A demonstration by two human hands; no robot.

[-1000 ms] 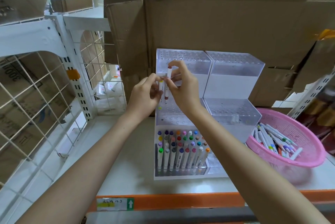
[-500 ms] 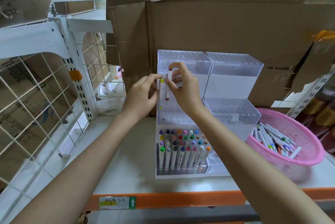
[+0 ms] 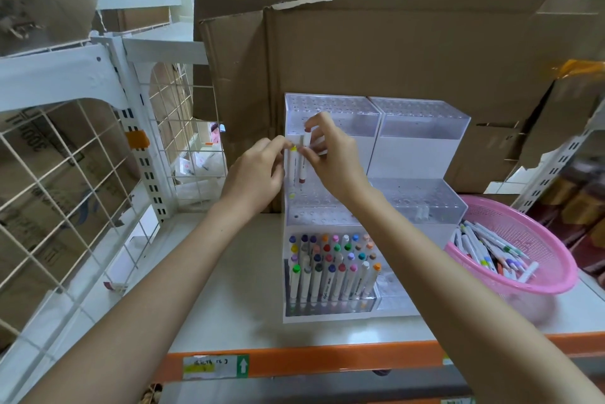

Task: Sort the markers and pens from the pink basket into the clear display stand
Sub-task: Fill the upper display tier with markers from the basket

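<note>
Head cam: both hands are up at the left column of the clear display stand [image 3: 422, 128], over its middle tier.

- Left hand [image 3: 258, 174]: fingertips pinch the top of a yellow-capped marker [image 3: 291, 171]. The marker is upright, its lower end down at the far-left holes of the middle tier. Can't tell if it's seated in a hole.
- Right hand [image 3: 330, 154]: thumb and fingers grip a dark-red-tipped marker [image 3: 304, 158], upright and just beside the yellow one. Its lower tip hangs above the middle tier, not touching.
- Stand: three stepped tiers, two columns, sitting on the shelf [image 3: 248, 289]. The front-left tier is packed with capped markers [image 3: 330, 266] in rows of mixed colours. In the middle and top tiers I see only bare holes, apart from the yellow one.
- Pink basket [image 3: 556, 272]: on the shelf just right of the stand, with a loose pile of pens and markers [image 3: 484, 249] lying flat on its left side.
- Around it: cardboard boxes [image 3: 393, 59] directly behind the stand, a white wire grid rack [image 3: 65, 190] to the left, and an orange beam [image 3: 327, 361] along the front edge of the shelf carrying a label with a green arrow [image 3: 242, 366].
</note>
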